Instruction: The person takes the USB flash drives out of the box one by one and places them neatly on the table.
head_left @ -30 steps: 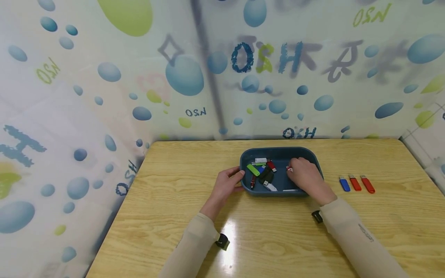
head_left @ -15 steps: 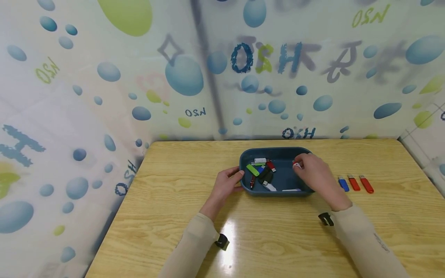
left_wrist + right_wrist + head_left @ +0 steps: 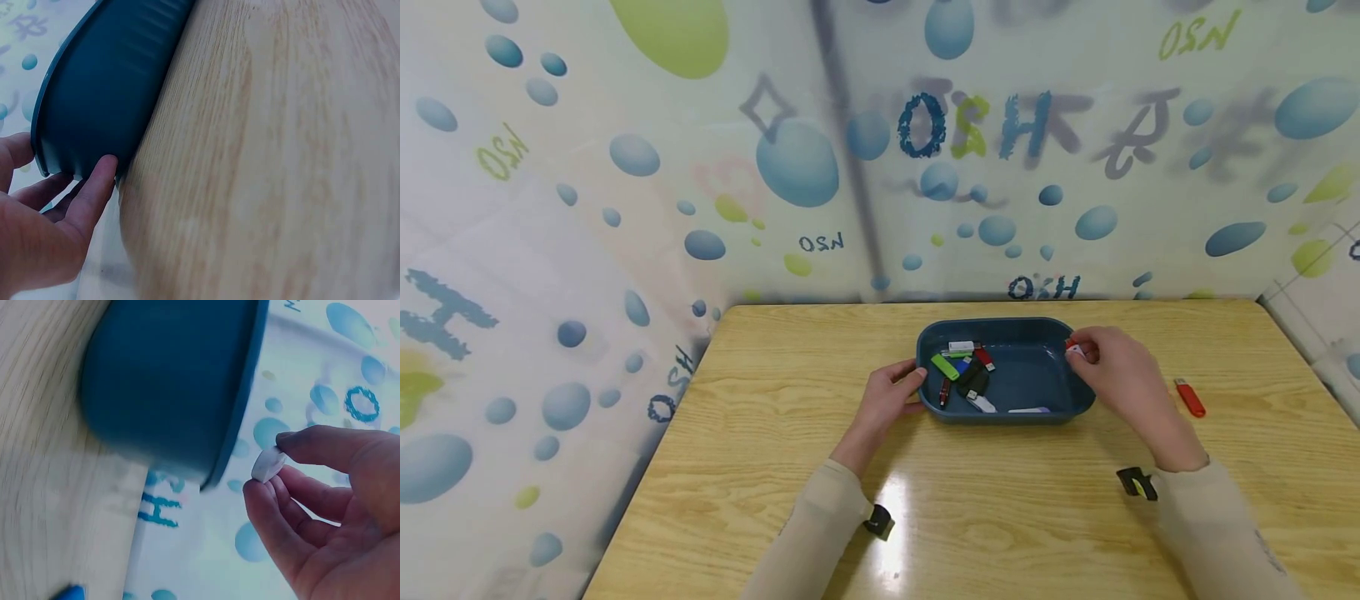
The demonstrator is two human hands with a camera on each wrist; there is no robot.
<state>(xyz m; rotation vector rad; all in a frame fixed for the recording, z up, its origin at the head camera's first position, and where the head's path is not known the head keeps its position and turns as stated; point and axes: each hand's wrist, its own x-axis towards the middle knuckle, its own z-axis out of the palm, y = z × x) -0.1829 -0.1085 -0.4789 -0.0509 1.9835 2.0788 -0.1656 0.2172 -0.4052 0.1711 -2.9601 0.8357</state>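
A dark blue plastic basin (image 3: 1037,379) stands on the table, with several USB sticks grouped in its left half. My left hand (image 3: 887,400) holds its left end, thumb at the rim and fingers against the outer wall, as the left wrist view shows. Over the right rim, my right hand (image 3: 1120,375) pinches a red-and-white USB stick (image 3: 1074,347) between thumb and fingertips; only its white part (image 3: 267,464) shows in the right wrist view. Inside the basin lie a green USB stick (image 3: 945,367), a white one (image 3: 961,347) and a black one (image 3: 973,380).
To the right of the basin a red USB stick (image 3: 1190,397) lies on the wooden table (image 3: 775,417). A blue piece (image 3: 70,592) shows low in the right wrist view. Behind the table hangs a printed curtain (image 3: 880,208).
My right hand has lifted the red-and-white USB stick from the basin and carried it right to the rim. It now hides two USB sticks on the table. My left hand stays put.
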